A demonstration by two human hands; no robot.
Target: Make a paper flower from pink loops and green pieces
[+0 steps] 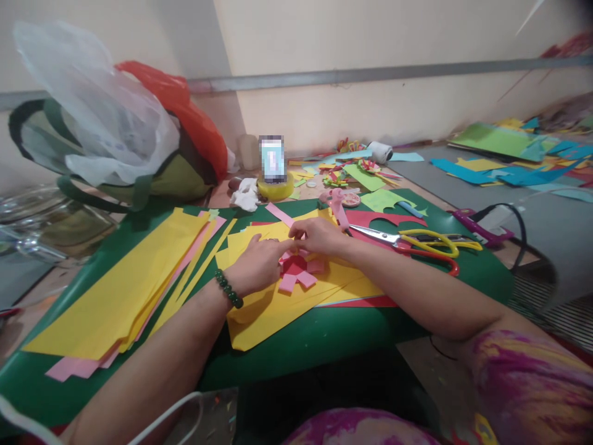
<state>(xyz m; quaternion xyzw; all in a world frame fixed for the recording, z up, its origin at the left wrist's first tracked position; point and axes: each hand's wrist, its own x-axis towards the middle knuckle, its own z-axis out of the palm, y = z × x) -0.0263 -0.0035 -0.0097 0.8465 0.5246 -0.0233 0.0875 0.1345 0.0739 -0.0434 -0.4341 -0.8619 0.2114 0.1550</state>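
Observation:
A paper flower (294,268) lies on a stack of yellow paper (264,315), with a red middle and pink strips sticking out around it. My left hand (260,262), wearing a green bead bracelet, is closed at the flower's left side, its index finger reaching over the far edge. Its thumb is mostly hidden. My right hand (319,237) meets it there, fingers curled and pinched on the flower's far edge; the exact piece between the fingertips is covered. Just beyond the fingers a loose pink strip (279,214) lies slantwise. A pink glue gun (337,207) rests behind my right hand.
Scissors with yellow and red handles (428,244) lie right of my right forearm. Long yellow sheets (125,278) cover the green mat's (278,364) left side. Behind stand a phone (272,161), a yellow tape roll (275,188) and a bag (185,170). Paper scraps (365,176) lie back right.

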